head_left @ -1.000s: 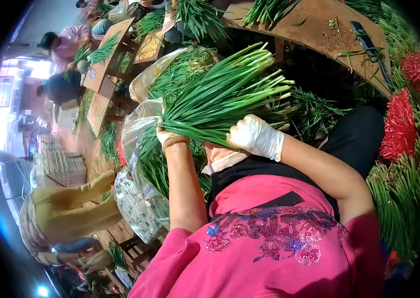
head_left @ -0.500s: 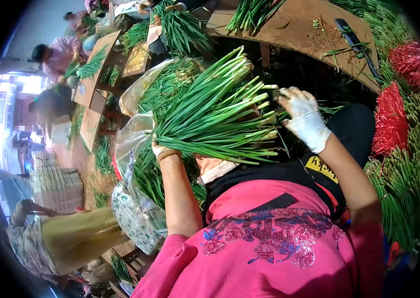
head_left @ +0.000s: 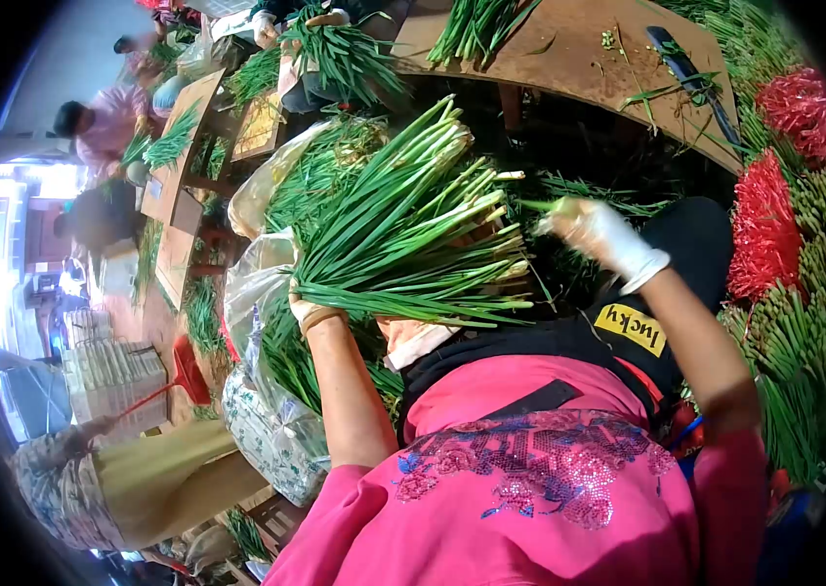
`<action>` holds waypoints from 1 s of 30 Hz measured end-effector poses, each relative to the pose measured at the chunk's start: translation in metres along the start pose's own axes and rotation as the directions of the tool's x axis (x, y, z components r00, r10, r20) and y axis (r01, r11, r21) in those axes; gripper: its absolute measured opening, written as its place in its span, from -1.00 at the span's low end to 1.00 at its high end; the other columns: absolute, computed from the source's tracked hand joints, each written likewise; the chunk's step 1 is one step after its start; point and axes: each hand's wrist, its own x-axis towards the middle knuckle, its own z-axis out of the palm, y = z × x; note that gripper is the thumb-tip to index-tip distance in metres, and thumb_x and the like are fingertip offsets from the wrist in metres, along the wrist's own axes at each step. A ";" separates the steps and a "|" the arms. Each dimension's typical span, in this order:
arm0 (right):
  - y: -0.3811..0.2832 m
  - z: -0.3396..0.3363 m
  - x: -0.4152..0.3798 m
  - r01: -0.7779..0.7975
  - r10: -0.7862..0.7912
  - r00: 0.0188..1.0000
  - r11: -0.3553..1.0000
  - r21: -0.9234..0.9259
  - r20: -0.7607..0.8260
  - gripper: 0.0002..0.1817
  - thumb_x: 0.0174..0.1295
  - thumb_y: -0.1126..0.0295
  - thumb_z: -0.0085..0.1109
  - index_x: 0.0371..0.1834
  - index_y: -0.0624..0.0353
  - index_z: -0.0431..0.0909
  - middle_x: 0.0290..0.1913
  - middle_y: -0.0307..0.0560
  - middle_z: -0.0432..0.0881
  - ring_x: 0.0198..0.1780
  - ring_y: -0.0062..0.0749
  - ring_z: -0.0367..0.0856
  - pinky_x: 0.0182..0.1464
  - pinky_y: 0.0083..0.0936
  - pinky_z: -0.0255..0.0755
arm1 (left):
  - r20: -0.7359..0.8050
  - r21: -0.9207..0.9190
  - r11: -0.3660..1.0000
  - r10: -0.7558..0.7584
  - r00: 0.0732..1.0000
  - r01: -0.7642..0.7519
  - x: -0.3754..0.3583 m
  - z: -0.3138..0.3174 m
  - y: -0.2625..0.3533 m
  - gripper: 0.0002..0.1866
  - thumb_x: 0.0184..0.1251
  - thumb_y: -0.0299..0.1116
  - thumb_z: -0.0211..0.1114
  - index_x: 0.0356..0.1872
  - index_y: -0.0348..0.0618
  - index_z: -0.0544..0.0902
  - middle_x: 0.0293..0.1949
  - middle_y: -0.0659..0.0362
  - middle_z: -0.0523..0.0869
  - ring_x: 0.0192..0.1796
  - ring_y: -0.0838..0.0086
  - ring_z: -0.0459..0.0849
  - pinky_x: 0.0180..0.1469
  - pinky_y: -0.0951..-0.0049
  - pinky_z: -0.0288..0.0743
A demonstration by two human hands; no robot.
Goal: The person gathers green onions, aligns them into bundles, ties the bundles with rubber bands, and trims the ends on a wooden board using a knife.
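A big fanned bunch of garlic chives (head_left: 413, 230) lies across my lap, its pale cut ends pointing right. My left hand (head_left: 312, 311), in a whitish glove, is closed round the leafy side of it at the lower left. To the right of the pale ends is my right hand (head_left: 600, 234), also gloved and slightly blurred. Its fingers are pinched, and a short bit of green leaf (head_left: 537, 205) sticks out of them, apart from the bunch.
A clear plastic bag (head_left: 262, 269) of loose greens stands at my left. Ahead, a wooden board (head_left: 559, 68) bears chives and a dark knife (head_left: 694, 83). Stacked bundles and red ties (head_left: 766, 230) line the right. Other people work at the left; one holds a red dustpan (head_left: 190, 371).
My right hand has drawn slightly back from the cut ends, and a bit of green leaf now shows in its fingers. A red dustpan has come into view at the left.
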 end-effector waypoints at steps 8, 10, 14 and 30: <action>-0.001 -0.011 0.019 0.495 -0.625 0.776 0.522 -0.695 0.083 -0.83 0.12 0.37 0.04 -0.51 0.12 0.61 -0.44 -0.11 0.60 -0.37 -0.28 0.60 -0.32 -0.49 0.50 | -0.074 -0.110 0.994 0.014 0.997 -0.022 -0.014 0.053 -0.016 -0.32 0.18 -0.10 -0.16 0.36 -0.15 0.16 0.34 0.09 0.27 0.36 0.31 0.22 0.38 0.27 0.02; -0.005 -0.091 0.015 0.327 -0.647 0.758 0.488 -0.809 -0.084 -0.78 0.17 0.37 -0.01 -0.52 0.18 0.60 -0.43 -0.04 0.62 -0.32 -0.23 0.61 -0.28 -0.39 0.50 | -0.278 -0.066 0.988 0.113 0.954 -0.136 -0.020 0.069 -0.025 -0.33 0.20 -0.11 -0.14 0.37 -0.10 0.14 0.37 0.14 0.22 0.39 0.33 0.16 0.43 0.23 -0.12; -0.011 -0.132 -0.003 -0.362 -0.149 0.923 -0.017 -0.932 -0.356 -0.58 0.15 0.30 0.06 0.11 0.12 0.42 -0.25 0.01 0.61 -0.17 -0.18 0.61 -0.18 -0.31 0.49 | -0.283 -0.752 -0.621 0.001 0.959 -0.221 -0.026 0.127 -0.055 -0.40 0.24 -0.15 -0.14 0.35 0.01 0.19 0.36 0.21 0.24 0.40 0.36 0.15 0.44 0.03 -0.20; 0.045 -0.064 0.043 0.175 0.223 0.856 0.724 0.667 -0.466 -0.83 0.27 0.32 0.08 -0.22 0.18 0.54 -0.54 -0.39 0.45 -0.61 -0.79 0.30 -0.68 -0.92 0.06 | -0.281 -0.660 -0.739 0.073 0.957 -0.138 -0.026 0.106 -0.050 -0.40 0.33 -0.03 -0.19 0.39 0.11 0.13 0.42 0.32 0.12 0.46 0.45 -0.01 0.45 0.16 -0.24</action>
